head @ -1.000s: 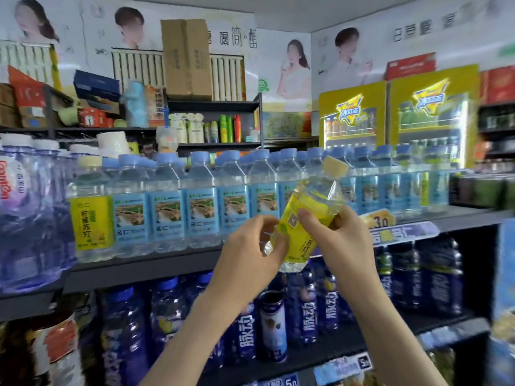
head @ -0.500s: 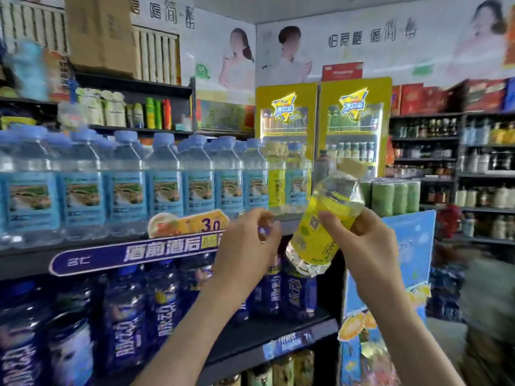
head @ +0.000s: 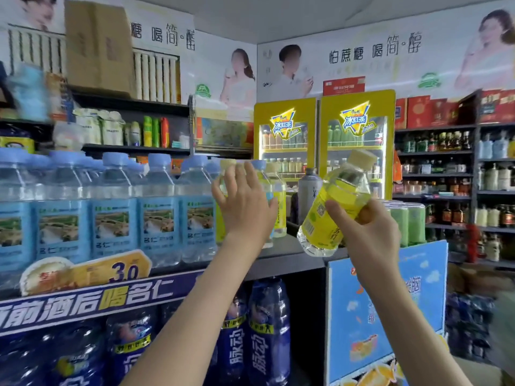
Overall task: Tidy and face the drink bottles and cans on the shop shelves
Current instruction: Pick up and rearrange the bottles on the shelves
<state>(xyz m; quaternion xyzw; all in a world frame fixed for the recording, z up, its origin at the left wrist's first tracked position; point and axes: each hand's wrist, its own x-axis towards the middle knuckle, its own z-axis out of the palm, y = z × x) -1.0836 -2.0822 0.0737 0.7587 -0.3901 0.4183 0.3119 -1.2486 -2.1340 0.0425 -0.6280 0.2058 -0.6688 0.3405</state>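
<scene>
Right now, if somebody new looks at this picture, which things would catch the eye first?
The yellow bottle, held tilted in the right hand at centre right, draws the eye first. The left hand reaches open toward the end of the shelf, beside the long row of blue-labelled water bottles on the left. Behind them stand two bright yellow fridges.
</scene>
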